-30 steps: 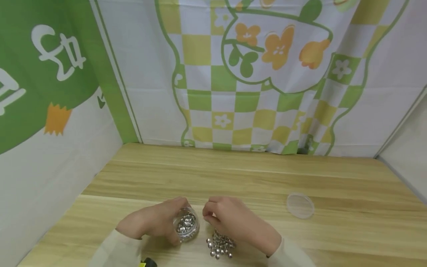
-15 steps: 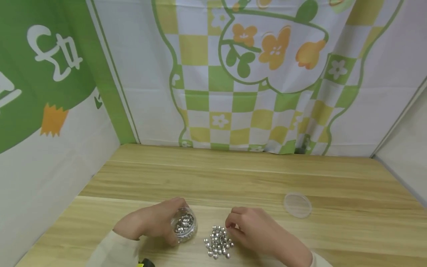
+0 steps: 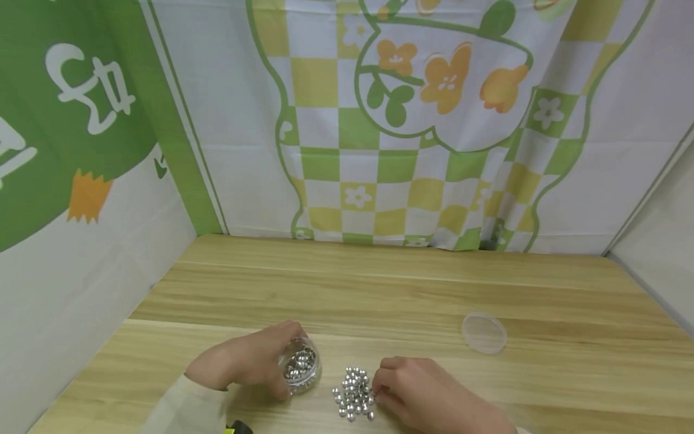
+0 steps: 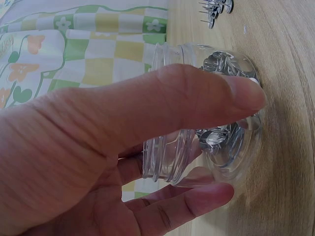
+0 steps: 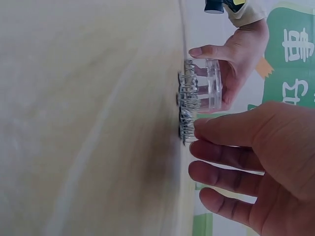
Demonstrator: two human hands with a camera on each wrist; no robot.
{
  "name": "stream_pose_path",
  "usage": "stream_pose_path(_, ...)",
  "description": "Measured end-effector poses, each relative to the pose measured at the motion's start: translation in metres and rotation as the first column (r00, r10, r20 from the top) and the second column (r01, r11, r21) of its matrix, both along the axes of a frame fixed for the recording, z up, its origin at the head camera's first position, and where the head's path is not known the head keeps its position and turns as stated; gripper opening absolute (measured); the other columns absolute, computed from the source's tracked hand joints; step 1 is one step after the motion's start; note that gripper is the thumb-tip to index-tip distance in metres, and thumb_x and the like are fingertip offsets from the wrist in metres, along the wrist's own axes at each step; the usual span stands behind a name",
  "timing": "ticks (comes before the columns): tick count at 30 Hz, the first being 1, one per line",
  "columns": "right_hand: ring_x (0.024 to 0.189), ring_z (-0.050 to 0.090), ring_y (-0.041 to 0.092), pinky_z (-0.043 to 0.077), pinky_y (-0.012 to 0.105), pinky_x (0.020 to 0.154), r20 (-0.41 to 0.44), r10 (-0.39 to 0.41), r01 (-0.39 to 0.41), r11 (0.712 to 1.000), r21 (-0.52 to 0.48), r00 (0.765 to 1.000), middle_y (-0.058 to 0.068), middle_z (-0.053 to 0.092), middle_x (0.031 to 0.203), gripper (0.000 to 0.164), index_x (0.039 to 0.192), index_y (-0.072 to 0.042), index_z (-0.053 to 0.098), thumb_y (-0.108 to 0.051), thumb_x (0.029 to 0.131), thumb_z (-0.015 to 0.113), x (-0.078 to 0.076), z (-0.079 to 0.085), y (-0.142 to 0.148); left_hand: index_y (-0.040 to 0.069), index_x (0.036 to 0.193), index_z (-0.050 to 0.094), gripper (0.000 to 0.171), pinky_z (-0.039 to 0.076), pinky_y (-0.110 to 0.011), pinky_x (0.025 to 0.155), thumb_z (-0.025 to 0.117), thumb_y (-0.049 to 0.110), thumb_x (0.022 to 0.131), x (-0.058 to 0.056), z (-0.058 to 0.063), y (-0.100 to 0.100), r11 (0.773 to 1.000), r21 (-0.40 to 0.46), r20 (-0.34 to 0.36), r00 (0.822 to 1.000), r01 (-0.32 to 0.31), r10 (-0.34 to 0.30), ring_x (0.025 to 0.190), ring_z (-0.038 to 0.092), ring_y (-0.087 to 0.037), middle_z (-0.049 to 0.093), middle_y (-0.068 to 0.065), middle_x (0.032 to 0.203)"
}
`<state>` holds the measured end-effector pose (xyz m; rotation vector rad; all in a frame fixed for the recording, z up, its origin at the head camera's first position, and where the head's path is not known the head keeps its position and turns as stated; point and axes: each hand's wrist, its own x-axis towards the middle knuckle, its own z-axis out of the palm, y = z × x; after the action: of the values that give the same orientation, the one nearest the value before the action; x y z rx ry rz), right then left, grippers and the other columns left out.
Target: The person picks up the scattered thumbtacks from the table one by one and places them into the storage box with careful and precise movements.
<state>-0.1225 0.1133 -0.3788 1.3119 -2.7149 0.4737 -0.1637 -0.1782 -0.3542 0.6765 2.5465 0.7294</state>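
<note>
My left hand (image 3: 252, 361) grips a clear round jar (image 4: 170, 157) around its side, thumb on one side and fingers on the other. The jar holds many silver thumbtacks (image 3: 300, 363). Just right of it, a loose pile of silver thumbtacks (image 3: 355, 389) lies on the table, heads and pins showing. My right hand (image 3: 414, 392) is at the pile's right edge. In the right wrist view its thumb (image 5: 216, 129) and forefinger are close together right at the tacks, while the other fingers are loosely bent. Whether a tack is pinched between the fingertips I cannot tell.
A clear round lid (image 3: 484, 333) lies flat on the wooden table (image 3: 325, 283) to the right, beyond my right hand. A black and yellow object (image 3: 238, 428) shows at the bottom edge by the left sleeve. A patterned curtain (image 3: 412, 163) hangs behind the table.
My right hand has moved from between the jar and the pile to the pile's right side, then down along its edge. The left hand keeps its grip on the jar.
</note>
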Motion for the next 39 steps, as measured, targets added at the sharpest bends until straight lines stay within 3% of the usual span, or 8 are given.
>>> stream_pose_path(11, 0.062, 0.038, -0.007, 0.037, 0.004, 0.060, -0.027, 0.010, -0.009, 1.000, 0.009, 1.000, -0.020, 0.046, 0.071, 0.013, 0.079, -0.024, 0.065, -0.018, 0.090, 0.066, -0.001, -0.006, -0.002, 0.010, 0.110, 0.052, 0.067, 0.047, -0.054, 0.100, 0.085, 0.005, 0.052, 0.000, -0.002, -0.001, 1.000, 0.003, -0.013, 1.000, 0.009, -0.009, 0.107, 0.056, -0.025, 0.057, -0.002, 0.108)
stream_pose_path(19, 0.063, 0.043, -0.007, 0.041, 0.007, 0.060, -0.023, -0.010, 0.010, 1.000, 0.003, 1.000, -0.018, 0.055, 0.073, 0.013, 0.080, -0.023, 0.067, -0.017, 0.091, 0.064, -0.006, 0.007, -0.011, 0.011, 0.109, 0.052, 0.066, 0.046, -0.054, 0.101, 0.085, 0.008, 0.052, 0.000, -0.001, -0.001, 1.000, -0.004, -0.009, 1.000, -0.002, 0.002, 0.109, 0.055, -0.025, 0.056, -0.001, 0.109)
stream_pose_path(27, 0.069, 0.053, -0.007, 0.045, 0.008, 0.063, -0.101, 0.012, -0.009, 1.000, 0.025, 0.995, -0.014, 0.066, 0.080, 0.004, 0.086, -0.022, 0.071, -0.020, 0.088, 0.069, -0.019, 0.021, -0.049, 0.012, 0.109, 0.052, 0.067, 0.049, -0.049, 0.098, 0.086, 0.009, 0.051, -0.002, -0.004, -0.002, 1.000, -0.011, -0.039, 0.999, 0.023, -0.023, 0.106, 0.056, -0.022, 0.057, 0.001, 0.107)
stream_pose_path(31, 0.065, 0.047, -0.007, 0.042, 0.007, 0.060, -0.109, 0.042, -0.040, 0.999, 0.026, 0.993, -0.014, 0.064, 0.080, 0.005, 0.087, -0.022, 0.071, -0.020, 0.090, 0.067, -0.027, 0.025, -0.072, 0.013, 0.110, 0.052, 0.066, 0.049, -0.047, 0.098, 0.086, 0.010, 0.052, -0.002, -0.002, -0.003, 0.999, -0.019, -0.040, 0.999, 0.034, -0.035, 0.108, 0.055, -0.021, 0.057, 0.002, 0.109)
stream_pose_path(39, 0.061, 0.042, -0.004, 0.034, 0.007, 0.054, -0.113, 0.043, -0.043, 0.999, 0.003, 0.993, -0.014, 0.059, 0.075, 0.008, 0.081, -0.022, 0.067, -0.018, 0.088, 0.067, -0.039, 0.023, -0.100, 0.016, 0.108, 0.051, 0.066, 0.047, -0.054, 0.100, 0.088, 0.012, 0.053, -0.003, -0.001, -0.002, 1.000, -0.008, 0.010, 1.000, 0.019, -0.019, 0.113, 0.054, -0.027, 0.055, 0.000, 0.111)
